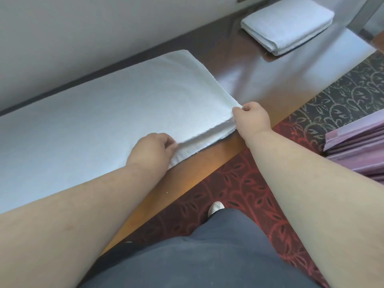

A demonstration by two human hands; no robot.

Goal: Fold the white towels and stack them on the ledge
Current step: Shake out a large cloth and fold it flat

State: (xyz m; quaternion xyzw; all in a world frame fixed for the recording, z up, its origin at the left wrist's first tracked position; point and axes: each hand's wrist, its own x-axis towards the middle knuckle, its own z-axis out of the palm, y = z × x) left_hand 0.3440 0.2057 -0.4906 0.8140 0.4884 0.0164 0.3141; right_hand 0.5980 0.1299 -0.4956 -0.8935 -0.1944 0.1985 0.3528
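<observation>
A bare strip of the glossy brown wooden ledge is lying open between the long flat white towel and the small folded white towel; the grey wall is closing the far side.

Two white towels show: one long towel spread under both hands, and one folded towel well beyond the right hand. Two hands are in view, the left hand included. One stack of purple fabric (layers too blurred to count) lies right of the right hand. One white shoe shows below the hands.
</observation>
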